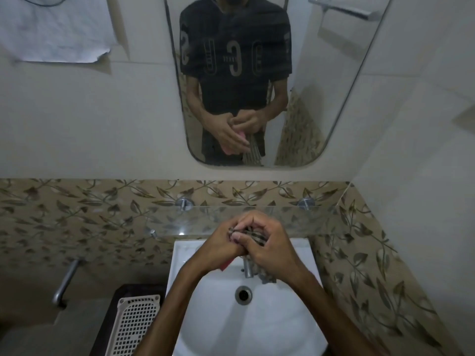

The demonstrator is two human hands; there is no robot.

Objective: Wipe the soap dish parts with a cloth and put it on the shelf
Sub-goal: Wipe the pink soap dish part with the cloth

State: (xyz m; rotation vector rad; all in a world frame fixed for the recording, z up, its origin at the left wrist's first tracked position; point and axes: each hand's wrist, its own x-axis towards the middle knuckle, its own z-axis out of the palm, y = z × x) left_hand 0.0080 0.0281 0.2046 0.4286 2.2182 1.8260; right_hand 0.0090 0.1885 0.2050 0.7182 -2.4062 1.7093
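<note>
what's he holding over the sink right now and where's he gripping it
Both hands, left hand and right hand, clasp a pink soap dish part and a striped cloth; the exact grip is hidden.

Pink soap dish part [225, 264], mostly hidden, only a corner showing under the left palm. Striped grey-brown cloth [253, 236] bunched between both hands, an end hanging by the tap. Glass shelf [164, 222] just behind, above the basin.

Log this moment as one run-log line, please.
stage: wiping | left hand: holds pink soap dish part | right hand: rubs striped cloth | over sink | glass shelf: nothing placed
</note>
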